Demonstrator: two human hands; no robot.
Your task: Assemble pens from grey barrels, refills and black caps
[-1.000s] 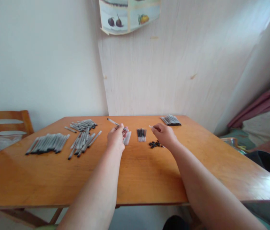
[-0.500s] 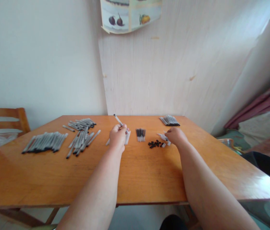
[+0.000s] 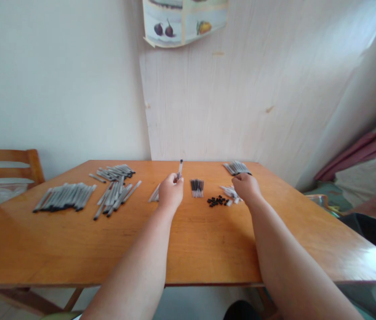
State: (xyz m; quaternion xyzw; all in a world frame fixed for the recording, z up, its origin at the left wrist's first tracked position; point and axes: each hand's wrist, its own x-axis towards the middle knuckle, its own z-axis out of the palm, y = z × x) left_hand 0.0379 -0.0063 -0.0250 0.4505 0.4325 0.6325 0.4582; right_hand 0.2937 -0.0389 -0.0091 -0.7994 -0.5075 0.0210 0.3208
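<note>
My left hand [image 3: 171, 191] is closed around a pen barrel [image 3: 180, 167], which stands nearly upright with its dark end at the top. Partly behind that hand lie several whitish tubes [image 3: 154, 194]. My right hand [image 3: 246, 184] has its fingers pinched together just above a small pile of white pen parts [image 3: 230, 192]; whatever sits between its fingertips is too small to make out. Black caps [image 3: 217, 201] are scattered beside the pile. Between my hands is a neat row of dark ink refills [image 3: 197, 188].
Grey-white pens with black ends form groups on the left: a row [image 3: 65, 197], a loose heap [image 3: 116, 198] and a farther heap [image 3: 116, 171]. Another bundle [image 3: 236, 167] lies at the back right of the wooden table [image 3: 201, 249]. A chair [image 3: 7, 166] stands at left.
My left hand has moved slightly right and turned the pen barrel from a leftward tilt to nearly upright. My right hand has lifted a little from the white parts.
</note>
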